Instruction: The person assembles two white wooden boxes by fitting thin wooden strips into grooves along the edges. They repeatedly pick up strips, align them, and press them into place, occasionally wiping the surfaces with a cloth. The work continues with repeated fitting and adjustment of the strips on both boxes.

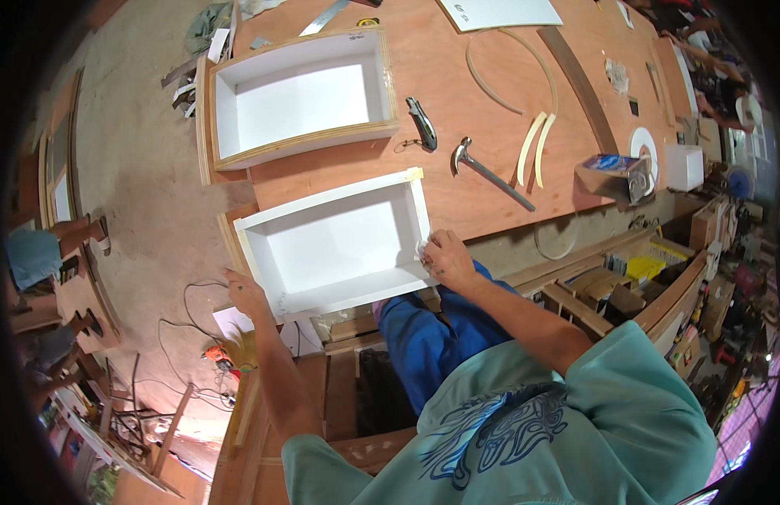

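Observation:
A shallow white-lined wooden box (339, 240) lies open-side up at the near edge of the work table, with white strips along its rim and a bit of yellowish material at the far right corner. My left hand (248, 293) is against its near left corner, a finger stretched outward; the other fingers are partly hidden. At the right side of the box, my right hand (449, 259) is closed, pinching a small white piece (422, 250) against the rim; whether it is cloth or paper I cannot tell. Beyond stands a second box (301, 97) with a bare plywood rim.
On the wooden table (432, 59) lie a utility knife (423, 124), a claw hammer (495, 175), curved pale strips (531, 150) and a dark board (579, 88). A small carton (604, 175) stands at right. Cables and a red tool (220, 358) are on the floor; people sit at left.

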Demonstrator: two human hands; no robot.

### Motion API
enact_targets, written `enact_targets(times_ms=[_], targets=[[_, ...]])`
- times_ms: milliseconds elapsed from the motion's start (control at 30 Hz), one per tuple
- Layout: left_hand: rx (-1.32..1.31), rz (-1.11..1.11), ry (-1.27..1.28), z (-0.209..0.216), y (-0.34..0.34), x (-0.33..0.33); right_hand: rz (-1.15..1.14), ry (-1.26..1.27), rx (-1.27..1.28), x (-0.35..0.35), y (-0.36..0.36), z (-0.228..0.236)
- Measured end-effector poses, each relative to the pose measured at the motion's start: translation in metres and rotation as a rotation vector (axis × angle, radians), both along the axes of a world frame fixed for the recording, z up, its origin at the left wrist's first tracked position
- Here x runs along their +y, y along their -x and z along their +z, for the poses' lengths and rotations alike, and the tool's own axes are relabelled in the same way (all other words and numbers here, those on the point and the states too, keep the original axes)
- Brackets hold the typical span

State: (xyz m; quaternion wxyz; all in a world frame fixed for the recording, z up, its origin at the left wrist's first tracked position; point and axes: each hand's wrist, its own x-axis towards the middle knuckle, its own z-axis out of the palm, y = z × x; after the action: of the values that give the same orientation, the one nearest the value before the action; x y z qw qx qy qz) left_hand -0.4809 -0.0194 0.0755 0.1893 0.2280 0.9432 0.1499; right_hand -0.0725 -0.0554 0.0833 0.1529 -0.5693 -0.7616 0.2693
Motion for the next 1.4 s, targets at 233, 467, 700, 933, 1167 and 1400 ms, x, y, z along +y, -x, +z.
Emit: enact_targets(times_ms=[233,467,700,933,1167,1400], targets=[[0.446,-0.391,-0.203,-0.022,-0.015,0.000,-0.739,0.033,0.213,0.087,-0.030,-0.031],[-0.304,-1.115,-0.504,0.119,-0.265,0.003,-0.436,1.148,1.707,0.102,-0.092,0.090],[0.041,-1.153,-0.581,0.135,-0.374,-0.001,-0.547,1.256,1.743,0.071,-0.073,0.142],[0.017,-0.887,-0.533,0.148,-0.373,-0.004,-0.438,1.233,1.367,0.068,-0.063,0.150],[-0.320,-0.286,-0.493,0.162,-0.316,0.029,0.092,0.966,1.230,0.068,-0.064,0.190],[-1.027,-0.049,-0.681,0.138,-0.286,-0.025,0.682,0.055,0.407,0.077,-0.019,0.246]])
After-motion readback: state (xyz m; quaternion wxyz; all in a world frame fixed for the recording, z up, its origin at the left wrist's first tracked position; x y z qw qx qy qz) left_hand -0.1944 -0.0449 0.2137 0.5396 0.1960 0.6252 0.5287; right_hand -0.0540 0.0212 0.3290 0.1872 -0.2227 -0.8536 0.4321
